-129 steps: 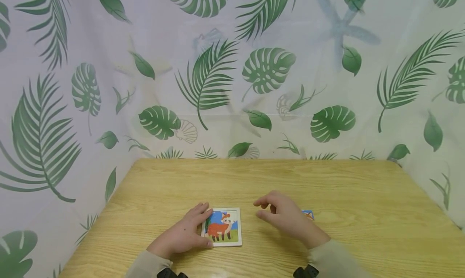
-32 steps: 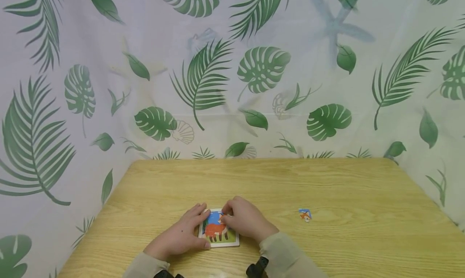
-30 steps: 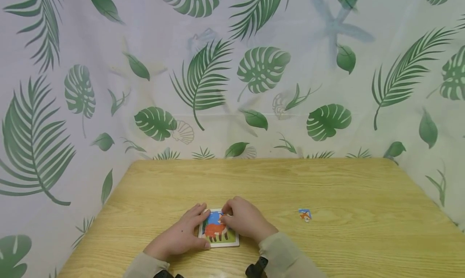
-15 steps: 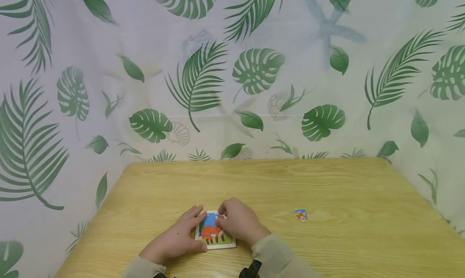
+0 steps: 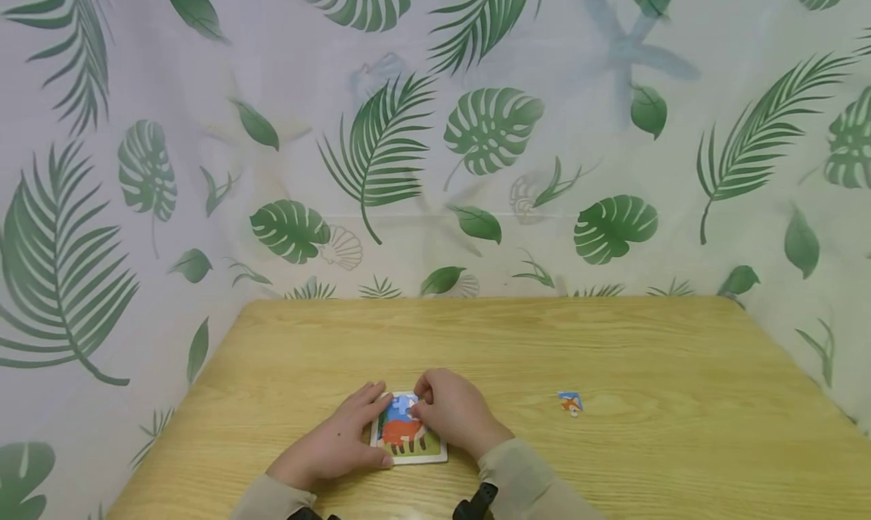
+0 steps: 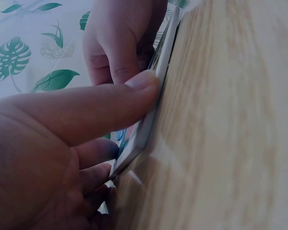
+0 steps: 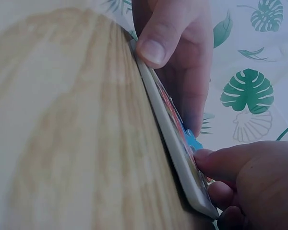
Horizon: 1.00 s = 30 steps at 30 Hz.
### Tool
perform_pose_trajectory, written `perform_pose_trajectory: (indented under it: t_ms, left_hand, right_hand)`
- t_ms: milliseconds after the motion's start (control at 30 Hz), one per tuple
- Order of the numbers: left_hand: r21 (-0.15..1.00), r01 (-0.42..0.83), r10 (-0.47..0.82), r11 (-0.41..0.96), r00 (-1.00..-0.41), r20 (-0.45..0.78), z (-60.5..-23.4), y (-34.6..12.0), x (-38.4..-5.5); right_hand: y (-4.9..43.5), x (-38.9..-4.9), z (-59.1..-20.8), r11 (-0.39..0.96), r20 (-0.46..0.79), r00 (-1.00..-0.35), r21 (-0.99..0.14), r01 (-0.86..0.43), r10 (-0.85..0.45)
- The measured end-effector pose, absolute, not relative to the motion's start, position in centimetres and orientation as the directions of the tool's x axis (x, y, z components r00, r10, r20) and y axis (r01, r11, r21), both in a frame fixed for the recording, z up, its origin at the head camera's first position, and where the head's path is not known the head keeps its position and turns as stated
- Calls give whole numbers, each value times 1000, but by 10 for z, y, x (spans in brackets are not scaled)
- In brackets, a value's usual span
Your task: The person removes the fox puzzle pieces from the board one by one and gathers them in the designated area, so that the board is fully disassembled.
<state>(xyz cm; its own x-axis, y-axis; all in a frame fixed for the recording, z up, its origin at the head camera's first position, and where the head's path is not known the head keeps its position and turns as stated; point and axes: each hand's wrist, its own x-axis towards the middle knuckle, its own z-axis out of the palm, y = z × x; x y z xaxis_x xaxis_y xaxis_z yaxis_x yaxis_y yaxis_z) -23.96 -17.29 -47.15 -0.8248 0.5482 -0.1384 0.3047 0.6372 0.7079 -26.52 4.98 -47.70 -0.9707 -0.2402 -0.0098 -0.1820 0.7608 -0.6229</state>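
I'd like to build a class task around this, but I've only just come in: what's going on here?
A person is working on a small fox puzzle on a wooden table. The left hand rests along the puzzle's left side, thumb on the near edge. The right hand appears to pinch a blue piece, tilted up from the surface. One more piece, orange, white and blue, lies apart to the right.

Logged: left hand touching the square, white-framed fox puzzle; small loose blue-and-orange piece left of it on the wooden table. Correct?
Not quite: the loose piece lies right of the fox puzzle on the wooden table, as the head view shows. The left hand does touch the puzzle.
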Motion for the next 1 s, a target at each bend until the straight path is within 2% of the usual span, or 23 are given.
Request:
perform_pose_trajectory:
  t_ms: [500,1000]
  left_hand:
    - [713,303,549,633,-824,-137,-471,-173,-241]
    - [746,273,545,607,-827,-141,-473,-174,-240]
  right_hand:
    - [51,-265,-477,756,69,-965,-609,-242,-253]
    - [55,-265,-478,696,77,-964,-677,-239,-256]
